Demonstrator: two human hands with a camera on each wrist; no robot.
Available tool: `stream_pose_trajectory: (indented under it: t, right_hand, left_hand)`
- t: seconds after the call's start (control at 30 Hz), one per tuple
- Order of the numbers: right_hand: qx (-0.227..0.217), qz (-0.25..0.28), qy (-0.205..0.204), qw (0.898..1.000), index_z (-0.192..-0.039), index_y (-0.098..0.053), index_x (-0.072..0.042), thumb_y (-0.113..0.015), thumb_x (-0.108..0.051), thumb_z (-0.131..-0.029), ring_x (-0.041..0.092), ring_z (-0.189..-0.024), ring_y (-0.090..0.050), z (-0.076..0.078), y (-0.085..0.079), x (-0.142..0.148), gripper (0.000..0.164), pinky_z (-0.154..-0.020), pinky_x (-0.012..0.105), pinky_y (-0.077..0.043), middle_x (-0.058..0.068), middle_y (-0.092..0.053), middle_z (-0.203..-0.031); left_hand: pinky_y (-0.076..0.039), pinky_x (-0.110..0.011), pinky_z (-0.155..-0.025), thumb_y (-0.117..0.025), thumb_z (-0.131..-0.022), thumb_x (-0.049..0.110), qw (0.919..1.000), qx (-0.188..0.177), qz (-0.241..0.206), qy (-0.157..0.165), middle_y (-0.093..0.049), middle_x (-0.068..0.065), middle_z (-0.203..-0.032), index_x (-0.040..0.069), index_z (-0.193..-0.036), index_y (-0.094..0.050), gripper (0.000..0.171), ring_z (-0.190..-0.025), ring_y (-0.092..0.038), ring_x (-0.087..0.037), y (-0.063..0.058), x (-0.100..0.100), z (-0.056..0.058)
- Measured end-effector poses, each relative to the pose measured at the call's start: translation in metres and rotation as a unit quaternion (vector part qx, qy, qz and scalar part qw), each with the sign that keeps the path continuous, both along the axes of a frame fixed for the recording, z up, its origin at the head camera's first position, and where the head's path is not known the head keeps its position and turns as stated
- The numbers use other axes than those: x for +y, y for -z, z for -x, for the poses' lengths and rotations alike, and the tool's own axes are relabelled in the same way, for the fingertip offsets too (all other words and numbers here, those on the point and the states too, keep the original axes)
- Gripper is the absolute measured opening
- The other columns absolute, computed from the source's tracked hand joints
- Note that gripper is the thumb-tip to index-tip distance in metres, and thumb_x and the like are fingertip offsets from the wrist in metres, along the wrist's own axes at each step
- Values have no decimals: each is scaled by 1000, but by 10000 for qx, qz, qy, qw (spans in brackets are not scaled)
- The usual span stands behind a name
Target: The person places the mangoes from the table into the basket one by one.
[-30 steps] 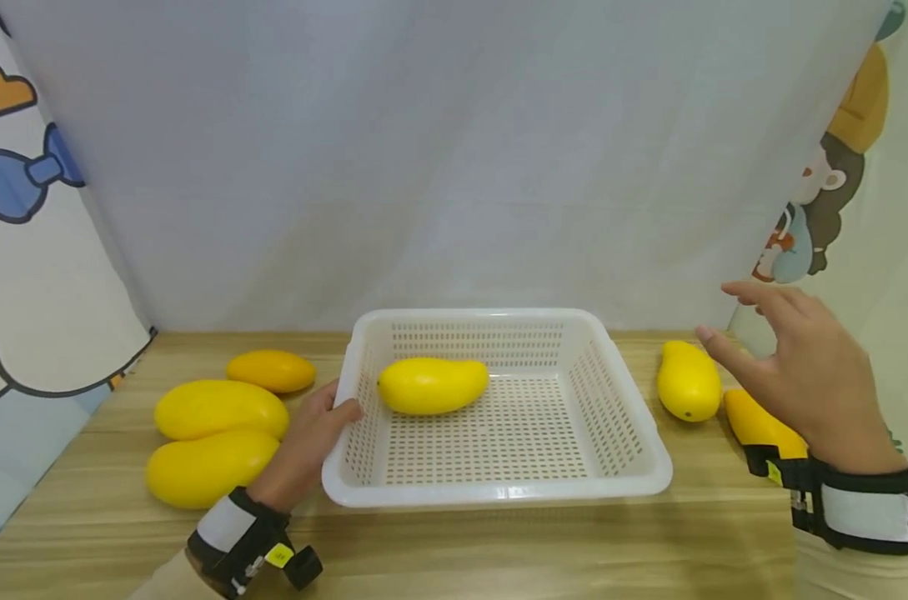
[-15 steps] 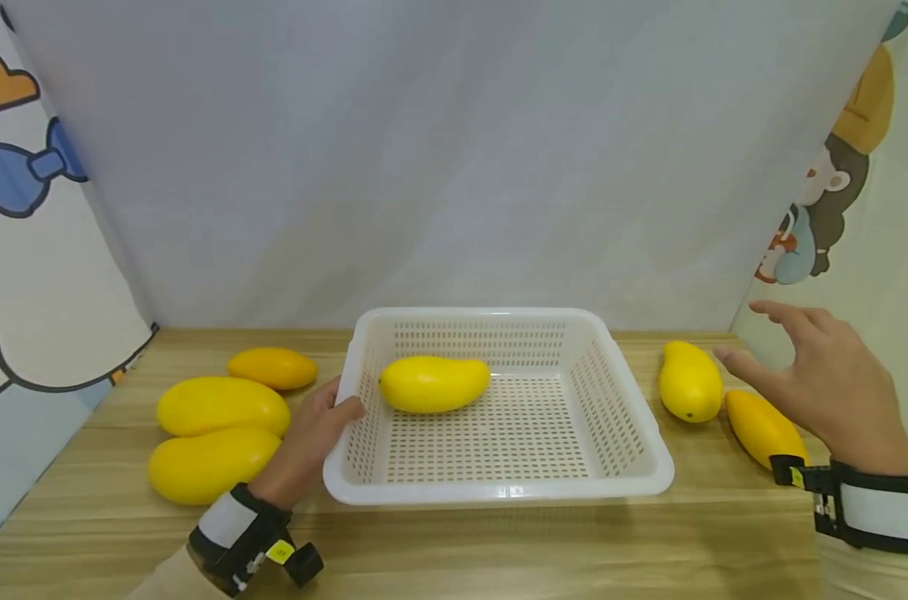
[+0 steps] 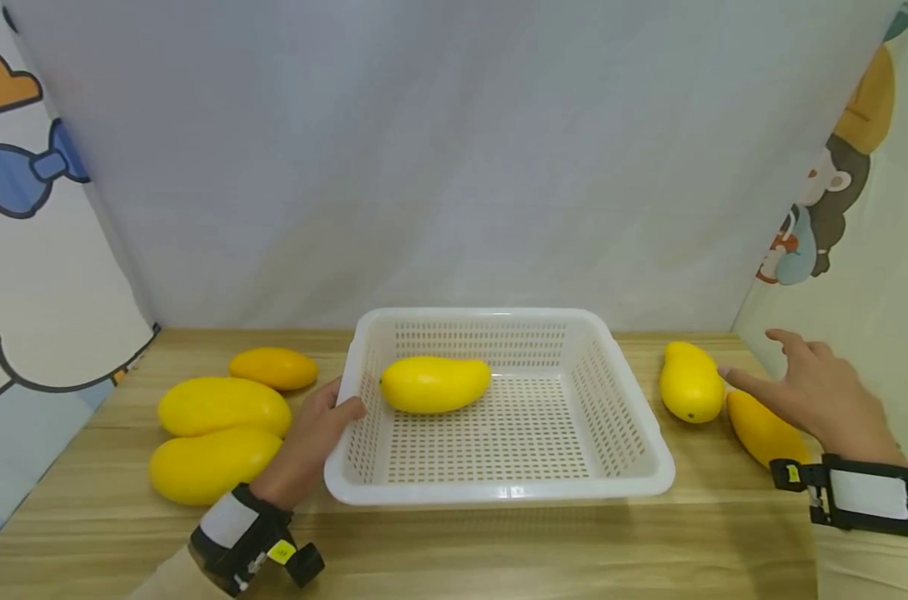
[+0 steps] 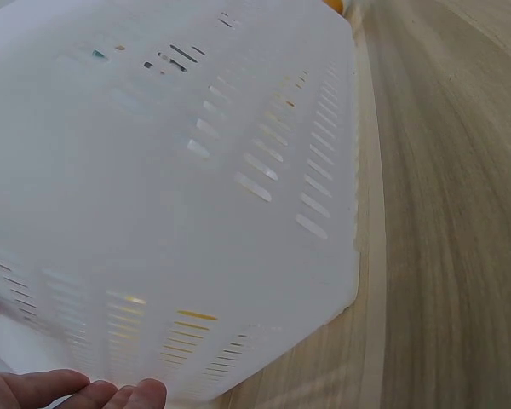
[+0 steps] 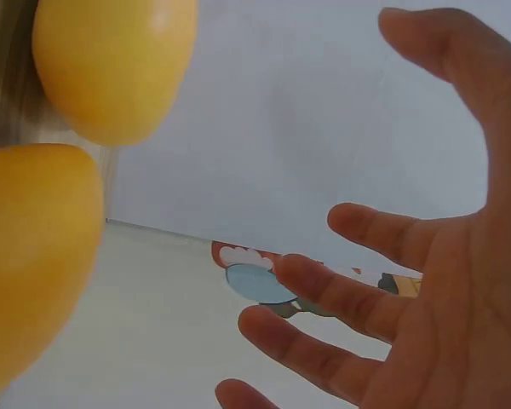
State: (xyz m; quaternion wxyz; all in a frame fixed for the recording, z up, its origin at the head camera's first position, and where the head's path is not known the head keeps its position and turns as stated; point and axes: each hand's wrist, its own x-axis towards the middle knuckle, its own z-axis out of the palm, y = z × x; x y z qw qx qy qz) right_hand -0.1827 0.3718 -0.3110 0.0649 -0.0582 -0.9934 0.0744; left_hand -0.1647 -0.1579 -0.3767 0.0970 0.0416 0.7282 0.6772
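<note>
A white perforated plastic basket [image 3: 499, 492] sits mid-table in the head view, with one yellow mango [image 3: 434, 385] lying inside near its left wall. My left hand [image 3: 311, 442] grips the basket's left rim, thumb over the edge; in the left wrist view its fingers [image 4: 145, 395] touch the outer wall. Over on the right, my right hand [image 3: 829, 400] hovers with spread fingers above an orange-yellow mango [image 3: 765, 429], holding nothing. Just left of that hand lies another yellow mango [image 3: 689, 383]. The right wrist view shows both fruits apart from the palm [image 5: 460, 324].
Left of the basket, two large yellow mangoes [image 3: 224, 407] and a smaller orange-yellow mango [image 3: 273, 368] lie close together beside the left forearm. A pale cloth [image 3: 454, 167] hangs behind the wooden table [image 3: 499, 550], and printed cloths flank both sides.
My right hand has shifted right and lower toward the table, uncovering more of the orange-yellow mango. The left hand and basket stay in place.
</note>
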Motion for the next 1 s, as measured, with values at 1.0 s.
stream_pose_trajectory:
  t: [1.0]
  right_hand:
    - [-2033, 133, -435, 9781, -126, -23, 23, -47, -66, -83, 54, -94, -46, 20, 46, 37, 101, -75, 61, -43, 49, -37, -113]
  left_hand:
    - [-51, -45, -79, -40, -95, 14, 9999, 38, -133, -81, -54, -19, -123, 15, -142, -32, 48, -101, -58, -35, 5, 0, 3]
